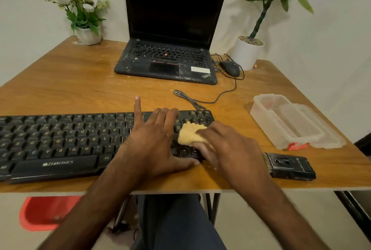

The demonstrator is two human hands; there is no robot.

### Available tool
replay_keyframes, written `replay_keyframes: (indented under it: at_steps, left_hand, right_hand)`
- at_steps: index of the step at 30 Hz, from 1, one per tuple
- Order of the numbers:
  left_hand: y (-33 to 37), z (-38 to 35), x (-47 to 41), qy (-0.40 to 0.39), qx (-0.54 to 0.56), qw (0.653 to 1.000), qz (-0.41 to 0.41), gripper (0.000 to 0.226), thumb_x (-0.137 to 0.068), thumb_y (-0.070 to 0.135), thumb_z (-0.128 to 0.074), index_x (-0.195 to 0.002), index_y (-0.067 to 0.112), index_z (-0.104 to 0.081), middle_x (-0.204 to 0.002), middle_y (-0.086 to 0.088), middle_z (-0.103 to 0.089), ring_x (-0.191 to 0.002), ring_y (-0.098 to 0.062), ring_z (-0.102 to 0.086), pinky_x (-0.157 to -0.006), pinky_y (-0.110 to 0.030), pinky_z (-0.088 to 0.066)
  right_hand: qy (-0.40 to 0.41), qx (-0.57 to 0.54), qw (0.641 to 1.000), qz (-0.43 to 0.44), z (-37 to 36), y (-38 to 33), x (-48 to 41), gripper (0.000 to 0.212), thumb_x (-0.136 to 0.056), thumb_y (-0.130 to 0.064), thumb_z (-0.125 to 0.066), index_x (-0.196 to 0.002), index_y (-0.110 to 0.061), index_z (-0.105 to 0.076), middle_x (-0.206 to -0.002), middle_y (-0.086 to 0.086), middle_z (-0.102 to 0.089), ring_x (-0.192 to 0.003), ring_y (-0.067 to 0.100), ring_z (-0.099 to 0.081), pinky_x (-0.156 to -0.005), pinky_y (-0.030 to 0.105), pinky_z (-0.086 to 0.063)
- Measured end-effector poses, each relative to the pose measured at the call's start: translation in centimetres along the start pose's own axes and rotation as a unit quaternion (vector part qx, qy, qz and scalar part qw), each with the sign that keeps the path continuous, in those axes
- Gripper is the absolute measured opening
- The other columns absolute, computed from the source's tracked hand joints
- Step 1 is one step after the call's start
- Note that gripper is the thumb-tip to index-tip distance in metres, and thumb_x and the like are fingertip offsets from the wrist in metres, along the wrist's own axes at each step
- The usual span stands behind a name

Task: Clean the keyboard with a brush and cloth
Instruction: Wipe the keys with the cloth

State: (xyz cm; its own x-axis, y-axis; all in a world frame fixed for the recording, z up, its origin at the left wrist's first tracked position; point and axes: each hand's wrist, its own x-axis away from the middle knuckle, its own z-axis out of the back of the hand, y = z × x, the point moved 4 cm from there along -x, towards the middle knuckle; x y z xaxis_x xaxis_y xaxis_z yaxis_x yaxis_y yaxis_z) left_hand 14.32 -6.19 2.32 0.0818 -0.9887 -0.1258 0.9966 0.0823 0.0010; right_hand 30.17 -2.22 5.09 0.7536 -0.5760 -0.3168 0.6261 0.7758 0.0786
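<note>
On the right-hand end of the keyboard (60, 139), over its navigation keys, lay the yellow cloth (190, 132), bunched under the right hand (226, 145), whose fingers curled round it and pressed it down. It looked soft and light, likely to crumple and catch on keycaps, so best taken as a wad in the fingertips. Stiff but light, the keyboard would probably slide on the table (80, 81); the left hand (152, 141) lay flat and spread across its keys, gripping nothing, bracing it. Near the keyboard's right end, apart from it, the brush (289, 166) lay untouched, a clear plastic container (287, 121) beyond.
</note>
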Motion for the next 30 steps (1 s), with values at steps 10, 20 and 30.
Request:
replay_keyframes:
  at_steps: [10,20,30]
  left_hand:
    - [0.0,-0.1,-0.2,-0.008,-0.008,1.000,-0.003,0.123,-0.064,0.104,-0.016,-0.148,0.016,-0.013,-0.152,0.001,-0.034,-0.146,-0.016,-0.030,-0.112,-0.070,0.016]
    - [0.0,0.0,0.0,0.001,0.003,1.000,-0.005,0.121,-0.064,0.104,-0.018,-0.148,0.017,-0.015,-0.151,0.002,-0.036,-0.144,-0.015,-0.031,-0.113,-0.069,0.017]
    - [0.0,0.4,0.1,-0.024,0.001,1.000,0.000,0.124,-0.063,0.105,-0.020,-0.150,0.016,-0.010,-0.156,0.000,-0.031,-0.148,-0.016,-0.026,-0.112,-0.069,0.017]
  right_hand:
    - [-0.016,-0.013,0.995,0.100,-0.6,0.5,-0.3,0.037,-0.083,-0.034,-0.072,-0.118,-0.026,-0.066,-0.103,-0.001,-0.062,-0.088,0.015,-0.060,-0.057,0.024,-0.048]
    - [0.019,-0.078,0.993,0.085,0.3,1.8,-2.9,0.034,-0.092,-0.039,-0.054,-0.120,-0.024,-0.066,-0.109,-0.001,-0.062,-0.096,0.015,-0.059,-0.066,0.024,-0.040]
    - [0.034,-0.088,0.991,-0.091,-1.4,7.9,-6.6,0.033,-0.103,-0.034,-0.049,-0.130,-0.018,-0.059,-0.118,0.002,-0.063,-0.101,0.018,-0.059,-0.079,0.034,-0.048]
